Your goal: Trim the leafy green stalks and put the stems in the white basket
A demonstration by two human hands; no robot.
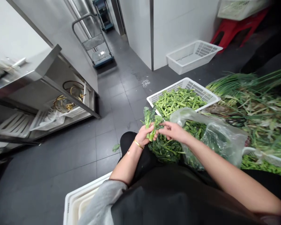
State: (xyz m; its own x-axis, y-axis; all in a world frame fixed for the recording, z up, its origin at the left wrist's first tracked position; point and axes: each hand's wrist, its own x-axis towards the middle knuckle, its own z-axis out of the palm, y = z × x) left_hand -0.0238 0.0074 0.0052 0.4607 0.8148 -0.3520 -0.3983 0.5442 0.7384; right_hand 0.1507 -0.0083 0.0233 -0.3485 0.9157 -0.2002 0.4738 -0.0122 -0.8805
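Note:
My left hand [144, 135], with a gold bracelet at the wrist, is wrapped round green leafy stalks [151, 133] held above my knees. My right hand [172, 130] touches the leaves on the right side of these stalks, its fingers pinched together. Just beyond the hands, a white basket [212, 99] holds a heap of cut green stems [178, 100]. Under the right forearm lies a clear plastic bag [224, 142] with leafy greens inside. A pile of dark green leaves [166, 150] sits below the hands.
Spring onions [267, 115] are heaped at the right, near another basket of greens [264, 165]. An empty white basket [192, 57] stands by the wall, near a red stool [239, 29]. A trolley [100, 56] and a steel table [44, 65] are at the left. White trays [70, 200] lie beside me.

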